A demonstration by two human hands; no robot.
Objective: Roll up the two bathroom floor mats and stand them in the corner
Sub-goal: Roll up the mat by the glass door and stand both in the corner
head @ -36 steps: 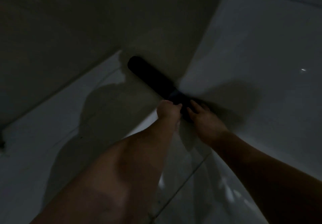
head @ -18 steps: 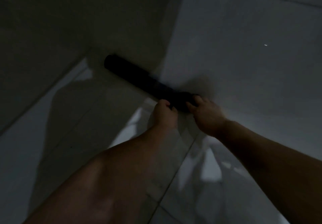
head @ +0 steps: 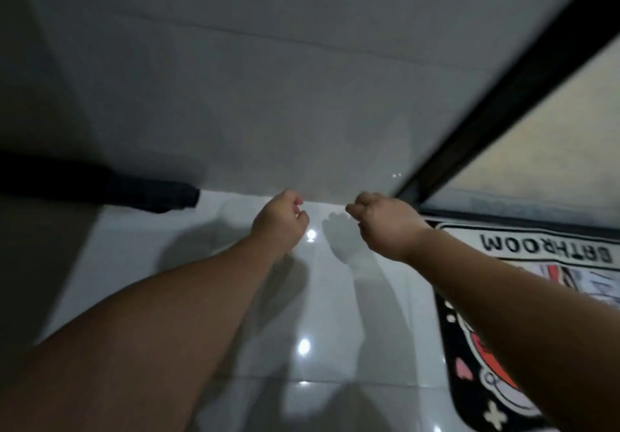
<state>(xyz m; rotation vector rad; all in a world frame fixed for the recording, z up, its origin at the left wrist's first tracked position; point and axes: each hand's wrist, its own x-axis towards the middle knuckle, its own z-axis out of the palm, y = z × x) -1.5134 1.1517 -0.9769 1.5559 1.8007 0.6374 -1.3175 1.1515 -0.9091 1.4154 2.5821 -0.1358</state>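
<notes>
A dark rolled-up mat (head: 134, 190) shows at the left, along the foot of the wall. It is apart from both hands. A second mat (head: 523, 250) lies flat on the floor at the right, white and black with the word BATHROOM and a cartoon picture; my right forearm covers part of it. My left hand (head: 280, 221) and my right hand (head: 382, 226) hover side by side over the floor near the wall, fingers curled in, holding nothing.
Glossy white floor tiles (head: 302, 347) reflect light spots. A grey tiled wall (head: 285, 79) rises ahead. A black door frame (head: 503, 96) with a frosted panel (head: 553, 136) runs diagonally at the right, just beyond the flat mat.
Both hands have let go of the dark rolled mat and drawn back. The view has swung right, so the roll now sits at the left and the flat mat has come into sight.
</notes>
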